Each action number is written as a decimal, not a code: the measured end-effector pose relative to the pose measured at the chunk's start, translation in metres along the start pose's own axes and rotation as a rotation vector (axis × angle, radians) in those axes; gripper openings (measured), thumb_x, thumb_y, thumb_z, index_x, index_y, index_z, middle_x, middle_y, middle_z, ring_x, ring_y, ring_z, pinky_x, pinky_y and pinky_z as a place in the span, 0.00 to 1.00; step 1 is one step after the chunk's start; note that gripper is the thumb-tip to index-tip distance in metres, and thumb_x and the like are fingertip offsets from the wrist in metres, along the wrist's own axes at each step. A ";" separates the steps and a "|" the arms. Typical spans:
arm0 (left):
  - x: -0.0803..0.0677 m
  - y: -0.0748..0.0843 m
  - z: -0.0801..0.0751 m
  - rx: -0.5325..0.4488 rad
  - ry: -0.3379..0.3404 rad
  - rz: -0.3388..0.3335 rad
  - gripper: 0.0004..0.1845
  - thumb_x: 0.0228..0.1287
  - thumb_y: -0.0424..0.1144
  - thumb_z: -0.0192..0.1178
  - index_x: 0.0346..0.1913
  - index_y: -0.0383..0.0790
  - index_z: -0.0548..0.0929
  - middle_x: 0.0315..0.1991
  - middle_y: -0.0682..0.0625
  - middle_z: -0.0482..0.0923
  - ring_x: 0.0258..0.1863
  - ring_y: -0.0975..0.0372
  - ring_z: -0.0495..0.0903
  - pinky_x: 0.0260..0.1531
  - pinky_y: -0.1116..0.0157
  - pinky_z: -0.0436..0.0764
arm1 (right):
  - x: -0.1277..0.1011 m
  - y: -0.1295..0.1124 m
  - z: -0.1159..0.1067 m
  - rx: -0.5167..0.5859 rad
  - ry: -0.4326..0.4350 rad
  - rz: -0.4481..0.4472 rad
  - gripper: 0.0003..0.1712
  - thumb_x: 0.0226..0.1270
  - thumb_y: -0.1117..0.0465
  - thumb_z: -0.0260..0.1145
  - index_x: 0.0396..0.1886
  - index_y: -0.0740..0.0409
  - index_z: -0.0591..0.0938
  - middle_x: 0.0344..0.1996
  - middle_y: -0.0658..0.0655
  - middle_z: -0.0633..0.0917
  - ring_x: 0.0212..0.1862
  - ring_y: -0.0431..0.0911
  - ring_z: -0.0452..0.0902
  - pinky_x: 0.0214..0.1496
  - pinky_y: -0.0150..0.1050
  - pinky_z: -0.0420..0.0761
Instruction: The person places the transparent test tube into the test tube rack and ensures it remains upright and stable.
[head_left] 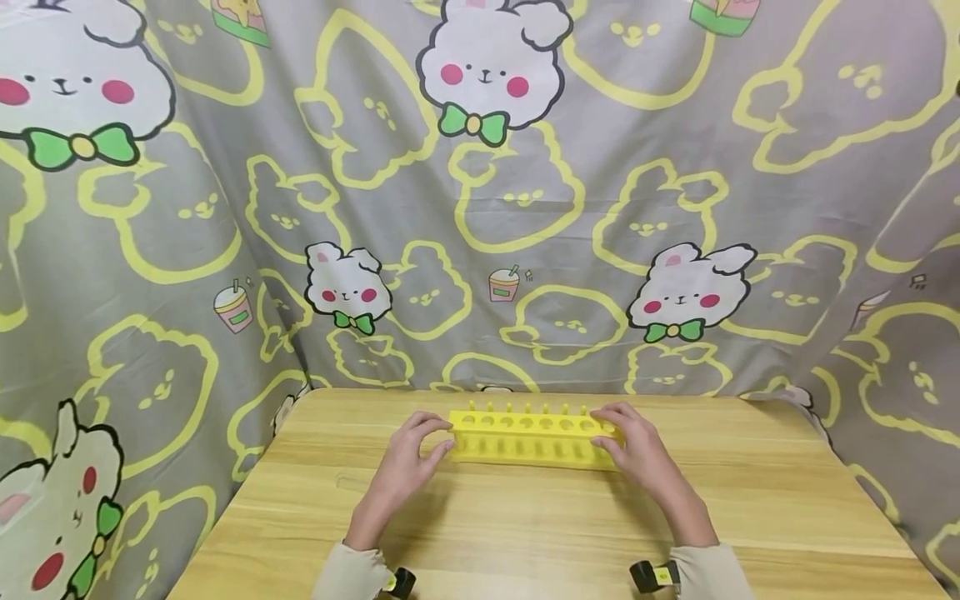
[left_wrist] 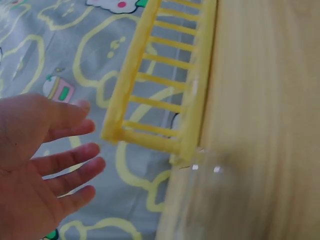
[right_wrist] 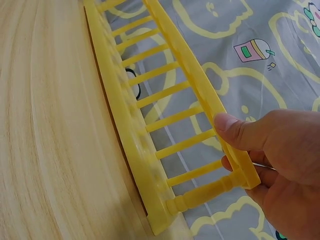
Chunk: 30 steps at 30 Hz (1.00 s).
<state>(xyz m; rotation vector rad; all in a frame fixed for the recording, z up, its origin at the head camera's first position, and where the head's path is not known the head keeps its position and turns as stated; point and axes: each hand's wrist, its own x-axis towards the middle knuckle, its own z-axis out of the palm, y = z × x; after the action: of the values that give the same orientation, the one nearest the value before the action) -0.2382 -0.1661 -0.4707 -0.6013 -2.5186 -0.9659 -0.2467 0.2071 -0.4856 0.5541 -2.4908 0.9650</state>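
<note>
Rack [head_left: 531, 437] status: yellow plastic rack stands on the wooden table [head_left: 525, 533], far side from you, between both hands. Your right hand [head_left: 637, 450] has its end gripped, thumb [right_wrist: 235, 131] pressed on the top rail with fingers curled under it, per the right wrist view. Your left hand [head_left: 416, 450] reads differently by view: fingers [left_wrist: 75, 150] look spread and loose just beside the rack's other end in the left wrist view, while the head view shows them resting on it. My read: one end secured, the other only touched, and the rack's base sits down on the tabletop, so no lift yet.
</note>
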 end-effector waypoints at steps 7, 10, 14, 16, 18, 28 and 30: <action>-0.004 -0.005 -0.019 -0.019 -0.203 -0.019 0.10 0.66 0.33 0.70 0.48 0.34 0.88 0.47 0.44 0.85 0.49 0.47 0.83 0.51 0.45 0.83 | 0.000 -0.001 0.000 -0.008 -0.004 0.000 0.23 0.61 0.71 0.76 0.56 0.69 0.84 0.49 0.61 0.83 0.53 0.59 0.81 0.55 0.56 0.83; -0.005 -0.008 -0.026 -0.035 -0.289 -0.020 0.10 0.68 0.34 0.69 0.49 0.35 0.88 0.47 0.43 0.85 0.48 0.45 0.83 0.49 0.43 0.83 | 0.000 -0.001 0.000 -0.010 0.000 -0.005 0.23 0.60 0.71 0.76 0.56 0.69 0.84 0.49 0.62 0.83 0.52 0.60 0.82 0.54 0.56 0.83; -0.007 -0.012 -0.031 -0.046 -0.361 -0.048 0.10 0.68 0.34 0.69 0.49 0.36 0.88 0.48 0.43 0.86 0.48 0.45 0.82 0.47 0.43 0.83 | 0.000 -0.002 0.000 -0.006 0.001 -0.005 0.23 0.60 0.71 0.76 0.56 0.69 0.84 0.49 0.61 0.83 0.53 0.59 0.81 0.55 0.56 0.83; -0.008 -0.013 -0.034 -0.052 -0.387 -0.059 0.10 0.67 0.33 0.69 0.49 0.36 0.88 0.48 0.43 0.86 0.47 0.45 0.82 0.47 0.42 0.83 | 0.000 -0.002 0.001 -0.005 -0.003 -0.002 0.23 0.60 0.71 0.76 0.56 0.69 0.84 0.49 0.61 0.83 0.53 0.59 0.81 0.55 0.55 0.83; -0.009 -0.015 -0.035 -0.051 -0.403 -0.064 0.11 0.66 0.33 0.70 0.50 0.35 0.88 0.48 0.43 0.86 0.47 0.45 0.83 0.47 0.42 0.83 | 0.000 -0.002 0.001 -0.008 -0.008 0.002 0.23 0.61 0.71 0.76 0.56 0.69 0.84 0.50 0.61 0.83 0.53 0.59 0.81 0.55 0.55 0.83; -0.013 -0.019 -0.040 -0.039 -0.479 -0.110 0.15 0.57 0.28 0.75 0.48 0.33 0.87 0.47 0.44 0.86 0.46 0.45 0.82 0.47 0.43 0.83 | 0.001 -0.003 0.001 -0.018 -0.002 -0.001 0.23 0.60 0.71 0.76 0.56 0.68 0.84 0.50 0.62 0.83 0.53 0.59 0.82 0.55 0.56 0.83; -0.014 -0.020 -0.040 -0.043 -0.504 -0.124 0.16 0.55 0.26 0.74 0.47 0.33 0.88 0.46 0.44 0.86 0.46 0.45 0.82 0.47 0.43 0.83 | 0.001 -0.003 0.001 -0.019 -0.003 -0.001 0.23 0.60 0.71 0.76 0.56 0.68 0.84 0.50 0.61 0.83 0.52 0.59 0.82 0.55 0.55 0.83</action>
<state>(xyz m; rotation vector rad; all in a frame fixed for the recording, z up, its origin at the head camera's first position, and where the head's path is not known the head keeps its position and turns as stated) -0.2296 -0.2111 -0.4603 -0.7915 -3.0126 -1.0139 -0.2458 0.2038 -0.4843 0.5513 -2.4993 0.9400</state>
